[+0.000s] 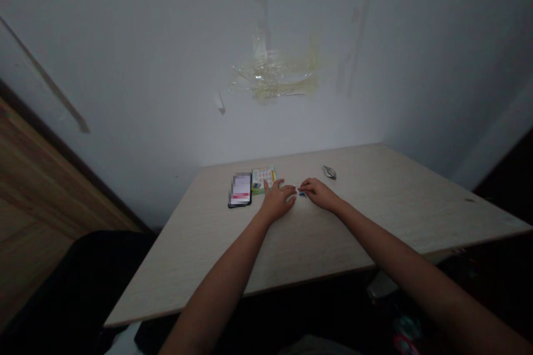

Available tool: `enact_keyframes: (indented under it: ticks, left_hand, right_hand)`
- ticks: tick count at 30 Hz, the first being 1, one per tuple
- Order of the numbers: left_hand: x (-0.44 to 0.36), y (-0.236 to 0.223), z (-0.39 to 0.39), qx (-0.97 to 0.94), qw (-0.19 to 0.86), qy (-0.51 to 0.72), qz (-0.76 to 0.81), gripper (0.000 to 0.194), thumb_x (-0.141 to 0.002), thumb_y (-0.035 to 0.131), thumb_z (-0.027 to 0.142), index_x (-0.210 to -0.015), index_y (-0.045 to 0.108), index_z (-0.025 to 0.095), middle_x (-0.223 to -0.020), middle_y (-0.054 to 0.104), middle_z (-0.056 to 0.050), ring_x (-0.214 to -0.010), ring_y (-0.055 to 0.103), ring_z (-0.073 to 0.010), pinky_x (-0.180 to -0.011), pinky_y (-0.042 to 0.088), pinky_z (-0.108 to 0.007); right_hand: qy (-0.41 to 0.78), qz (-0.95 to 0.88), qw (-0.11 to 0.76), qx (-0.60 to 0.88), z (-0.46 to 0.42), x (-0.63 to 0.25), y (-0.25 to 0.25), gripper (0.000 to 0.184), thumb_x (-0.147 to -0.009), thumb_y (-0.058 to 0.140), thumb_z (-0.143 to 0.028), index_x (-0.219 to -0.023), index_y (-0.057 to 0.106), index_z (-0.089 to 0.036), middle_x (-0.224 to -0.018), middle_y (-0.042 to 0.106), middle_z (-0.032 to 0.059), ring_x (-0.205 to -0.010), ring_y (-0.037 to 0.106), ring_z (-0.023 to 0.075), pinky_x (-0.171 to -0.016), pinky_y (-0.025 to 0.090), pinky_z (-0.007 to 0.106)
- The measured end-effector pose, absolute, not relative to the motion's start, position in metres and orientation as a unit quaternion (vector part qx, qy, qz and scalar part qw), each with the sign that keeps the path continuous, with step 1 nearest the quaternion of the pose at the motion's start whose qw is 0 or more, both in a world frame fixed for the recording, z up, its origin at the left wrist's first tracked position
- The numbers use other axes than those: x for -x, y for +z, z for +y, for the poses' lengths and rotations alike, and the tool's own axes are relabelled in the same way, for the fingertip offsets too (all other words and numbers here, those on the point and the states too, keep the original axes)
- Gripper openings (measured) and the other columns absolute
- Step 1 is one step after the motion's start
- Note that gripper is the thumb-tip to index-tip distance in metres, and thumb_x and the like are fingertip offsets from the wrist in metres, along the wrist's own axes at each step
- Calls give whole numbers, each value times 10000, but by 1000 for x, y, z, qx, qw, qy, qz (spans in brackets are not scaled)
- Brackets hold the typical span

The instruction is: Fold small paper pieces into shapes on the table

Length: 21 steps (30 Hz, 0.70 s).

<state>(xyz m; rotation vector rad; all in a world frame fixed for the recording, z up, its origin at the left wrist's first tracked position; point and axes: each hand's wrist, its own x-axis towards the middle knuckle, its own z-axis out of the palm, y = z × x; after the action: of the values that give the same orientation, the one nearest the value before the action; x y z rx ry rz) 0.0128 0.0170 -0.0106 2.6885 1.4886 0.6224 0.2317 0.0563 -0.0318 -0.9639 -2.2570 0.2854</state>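
Note:
My left hand (278, 199) lies on the table with its fingers spread, its thumb side beside a small blue-and-white piece. My right hand (318, 193) is closed in a pinch at that blue-and-white piece (302, 194), which is too small to identify. Just beyond my left fingers is a green-edged printed booklet or card pack (263, 173), partly covered by the hand. A phone (240, 189) with a lit, blurred screen lies left of the booklet.
A small folded, shiny wrapper-like item (329, 172) lies behind my right hand. The pale wooden table (200, 233) meets a wall (166, 66) with peeling tape (275, 77). A dark chair-like shape (95, 266) stands at the left, beside wooden panelling (25, 205).

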Motion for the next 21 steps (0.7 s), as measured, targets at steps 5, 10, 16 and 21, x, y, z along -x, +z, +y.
enact_keyframes:
  ticks: [5,10,16,21]
  left_hand:
    - [-12,-12,17,-872,15,196,448,311,-947,541,360,-1242,631,392,-1342,648,42,-1418,330,-295,-1113,-57,-762]
    - [-12,-12,19,-874,19,179,452,318,-976,489,364,-1267,611,394,-1358,638,47,-1421,331,-290,-1105,-17,-780]
    - [-13,-10,20,-878,-6,150,455,336,-1013,396,386,-1281,599,383,-1369,629,32,-1412,352,-285,-1105,-7,-784]
    - [-13,-7,18,-887,-25,138,440,328,-1004,405,442,-1249,617,391,-1349,636,23,-1397,366,-310,-1094,16,-795]
  right_hand:
    - [99,-854,350,372,65,-234,-37,256,-863,611,-138,-1027,780,-238,-1117,723,88,-1110,606,251,-1024,449,443]
    - [142,-847,344,379,70,-237,-39,284,-838,642,-156,-1073,767,-257,-1194,720,70,-1161,614,262,-1052,446,457]
    - [178,-844,340,374,70,-237,-36,261,-844,642,-197,-1065,769,-253,-1178,729,69,-1131,651,254,-1045,459,438]
    - [189,-840,339,379,71,-238,-35,246,-852,646,-241,-1065,770,-239,-1186,725,79,-1143,650,256,-1050,458,435]
